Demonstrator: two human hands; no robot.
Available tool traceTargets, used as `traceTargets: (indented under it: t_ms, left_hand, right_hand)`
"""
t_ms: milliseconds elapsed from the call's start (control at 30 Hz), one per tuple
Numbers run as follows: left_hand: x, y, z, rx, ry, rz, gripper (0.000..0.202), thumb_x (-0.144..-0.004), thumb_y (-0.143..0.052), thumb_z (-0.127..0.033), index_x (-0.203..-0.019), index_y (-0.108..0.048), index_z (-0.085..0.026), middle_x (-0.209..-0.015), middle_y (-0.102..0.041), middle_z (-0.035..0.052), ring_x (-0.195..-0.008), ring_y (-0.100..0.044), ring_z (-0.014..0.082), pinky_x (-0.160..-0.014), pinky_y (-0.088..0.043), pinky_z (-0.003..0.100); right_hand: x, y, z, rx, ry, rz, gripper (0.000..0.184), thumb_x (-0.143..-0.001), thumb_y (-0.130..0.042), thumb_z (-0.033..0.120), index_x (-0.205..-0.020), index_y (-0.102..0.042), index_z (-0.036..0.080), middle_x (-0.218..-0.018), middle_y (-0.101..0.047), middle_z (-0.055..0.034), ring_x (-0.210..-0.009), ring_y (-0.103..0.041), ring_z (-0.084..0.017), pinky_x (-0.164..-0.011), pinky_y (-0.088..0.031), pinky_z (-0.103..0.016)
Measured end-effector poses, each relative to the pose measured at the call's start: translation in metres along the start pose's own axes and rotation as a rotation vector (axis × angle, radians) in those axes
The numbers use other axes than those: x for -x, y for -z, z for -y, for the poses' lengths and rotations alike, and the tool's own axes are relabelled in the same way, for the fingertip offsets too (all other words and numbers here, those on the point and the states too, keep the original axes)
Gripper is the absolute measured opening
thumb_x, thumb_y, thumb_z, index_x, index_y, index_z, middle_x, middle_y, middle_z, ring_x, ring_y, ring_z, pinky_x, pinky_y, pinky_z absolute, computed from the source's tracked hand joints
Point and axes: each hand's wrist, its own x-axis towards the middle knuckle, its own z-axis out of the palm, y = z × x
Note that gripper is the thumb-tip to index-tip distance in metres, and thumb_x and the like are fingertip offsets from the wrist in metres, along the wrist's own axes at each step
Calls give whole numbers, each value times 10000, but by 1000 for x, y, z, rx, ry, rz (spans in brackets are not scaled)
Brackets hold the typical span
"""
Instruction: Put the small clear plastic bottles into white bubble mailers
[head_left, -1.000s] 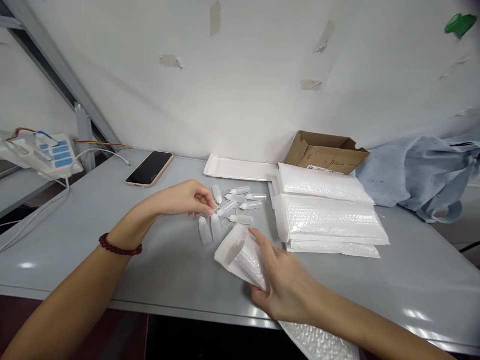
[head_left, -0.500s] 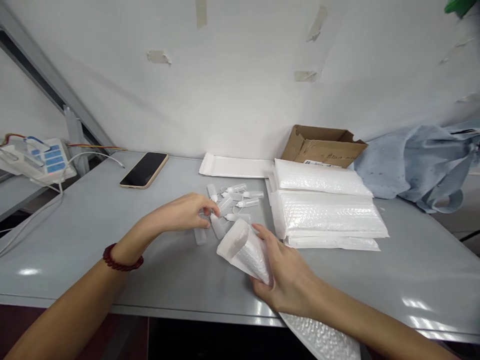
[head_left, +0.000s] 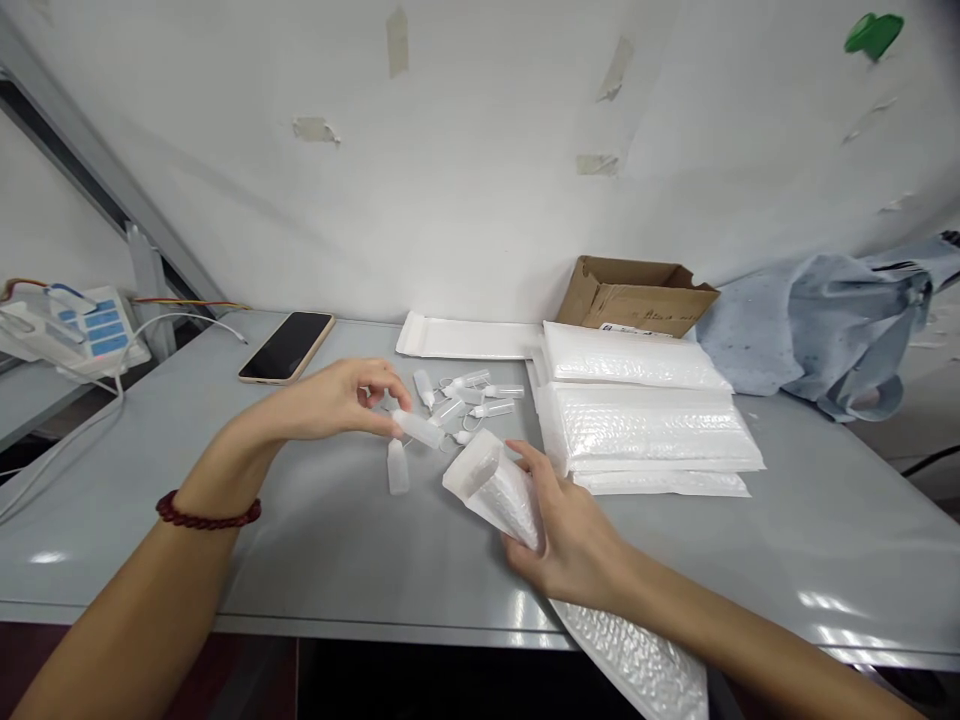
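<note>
My left hand (head_left: 341,400) pinches a small translucent dropper bottle (head_left: 420,430) by one end and holds it lying sideways just above the grey table (head_left: 225,520). Another such bottle (head_left: 397,468) lies on the table below it, and several more (head_left: 469,395) are scattered just behind. My right hand (head_left: 574,535) grips a white bubble mailer (head_left: 495,490) with its open mouth turned toward the held bottle; the mailer's lower end hangs past the table's front edge.
A stack of white bubble mailers (head_left: 649,425) lies right of centre, with a flat white envelope (head_left: 465,338) and an open cardboard box (head_left: 634,295) behind. A phone (head_left: 287,346) lies at the back left, a cabled device (head_left: 71,325) far left, and blue cloth (head_left: 832,320) at right.
My left hand has picked one bottle out of the scattered group and lifted it toward the mailer's mouth. My right hand has kept hold of the mailer, shifting slightly.
</note>
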Motion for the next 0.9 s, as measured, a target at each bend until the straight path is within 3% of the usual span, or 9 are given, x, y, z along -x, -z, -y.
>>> traceTargets:
  t_ms: [100, 267, 367, 500, 567, 600, 700, 800, 900]
  left_hand:
    - [-1, -12, -11, 51, -71, 43, 196, -713, -682, -400, -838, -712, -252, -894, -561, -5, -745, -483, 138, -651, -393, 226]
    - [-8, -56, -37, 44, -250, 11, 104, -727, -668, -230, -808, -735, -221, -788, -562, -1, -772, -521, 145, -702, -394, 240]
    - [-9, -72, -44, 93, -372, 11, 182, -772, -569, -112, -774, -733, -192, -698, -576, -11, -697, -523, 119, -662, -380, 228]
    - [-7, -68, -42, 340, -387, 207, 268, -807, -501, -88, -870, -737, -197, -707, -649, -25, -642, -541, 100, -597, -390, 202]
    - [-10, -60, -37, 460, -323, 178, 229, -834, -537, -169, -959, -726, -205, -840, -705, -11, -750, -599, 124, -672, -436, 211]
    - [-12, -57, -34, 483, -271, 90, 210, -840, -551, -210, -963, -720, -198, -894, -714, 2, -805, -613, 141, -717, -451, 227]
    - [-21, -54, -22, 297, -137, -198, 180, -829, -566, -263, -900, -703, -171, -908, -703, 35, -861, -596, 184, -767, -455, 289]
    - [-28, -61, -13, -5, -195, -178, 190, -808, -590, -291, -916, -695, -176, -928, -658, 57, -936, -530, 229, -805, -439, 337]
    - [-30, -71, -12, -174, -245, -127, 188, -821, -552, -249, -919, -688, -166, -919, -602, 77, -963, -478, 247, -826, -425, 357]
  right_hand:
    - [1, -2, 0, 5, 15, -8, 768, -697, -506, 216, -1382, -167, 147, -1193, -575, -161, -896, -623, -263, -690, -508, -386]
    - [3, -7, 0, -15, 49, -3, 792, -694, -520, 228, -1388, -145, 161, -1198, -561, -157, -948, -610, -264, -721, -516, -394]
    - [4, -9, 1, -33, 35, 9, 799, -695, -533, 234, -1389, -141, 165, -1188, -562, -153, -945, -608, -261, -727, -518, -401]
    - [4, -7, 1, -72, 23, -5, 786, -701, -528, 216, -1383, -142, 167, -1217, -546, -154, -986, -599, -261, -768, -516, -409]
    - [3, -5, 2, -86, 23, -18, 778, -702, -530, 217, -1376, -144, 165, -1231, -536, -159, -1007, -592, -266, -782, -515, -415]
    - [3, -4, 2, -90, 23, -26, 774, -704, -530, 218, -1373, -144, 166, -1230, -535, -159, -1012, -589, -268, -783, -515, -417]
    - [3, -3, 2, -90, 30, -34, 763, -704, -526, 214, -1364, -146, 173, -1218, -539, -158, -1014, -587, -272, -776, -516, -418]
    - [5, -4, 2, -84, 40, -25, 764, -701, -524, 218, -1362, -143, 169, -1215, -538, -165, -1021, -584, -282, -766, -517, -422]
    - [6, -5, 3, -78, 52, -24, 767, -699, -521, 218, -1361, -139, 162, -1220, -533, -174, -1034, -579, -289, -758, -518, -420]
